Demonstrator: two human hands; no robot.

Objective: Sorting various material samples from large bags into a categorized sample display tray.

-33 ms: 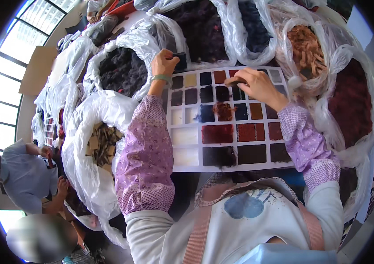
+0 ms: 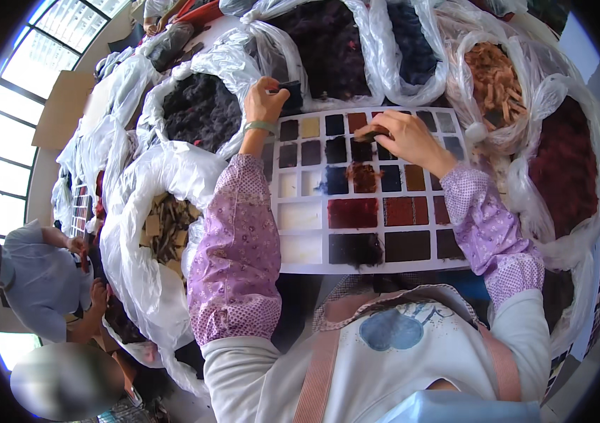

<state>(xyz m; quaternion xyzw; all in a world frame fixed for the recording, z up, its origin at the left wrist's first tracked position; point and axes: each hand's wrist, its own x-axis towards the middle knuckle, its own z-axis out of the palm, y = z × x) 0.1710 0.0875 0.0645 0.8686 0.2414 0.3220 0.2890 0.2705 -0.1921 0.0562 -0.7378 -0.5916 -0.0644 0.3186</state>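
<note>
My left hand (image 2: 265,106) is closed on a dark, nearly black flat piece (image 2: 291,94) at the far left edge of a white grid board (image 2: 302,215). Between the fingers of my right hand (image 2: 407,139) is a small brown flat piece (image 2: 370,133), its kind unclear, held over the upper middle cells. Cells of the board hold dark, red, rust and beige fills, while some at the left are white. Loose rust fibre (image 2: 364,178) spreads past its cell beside a dark blue one (image 2: 336,180). Dark fuzz (image 2: 356,249) covers a wide cell near the front.
Plastic bags surround the board: charcoal fibre (image 2: 201,113), dark purple fibre (image 2: 325,53), navy fibre (image 2: 413,46), orange-brown pieces (image 2: 494,81), dark red fibre (image 2: 561,169) and brown-beige pieces (image 2: 166,229). At the left, another person (image 2: 43,275) works with their hands.
My right hand and its brown piece have shifted slightly left over the board. The left hand keeps its hold on the dark piece. The whole view has moved a little.
</note>
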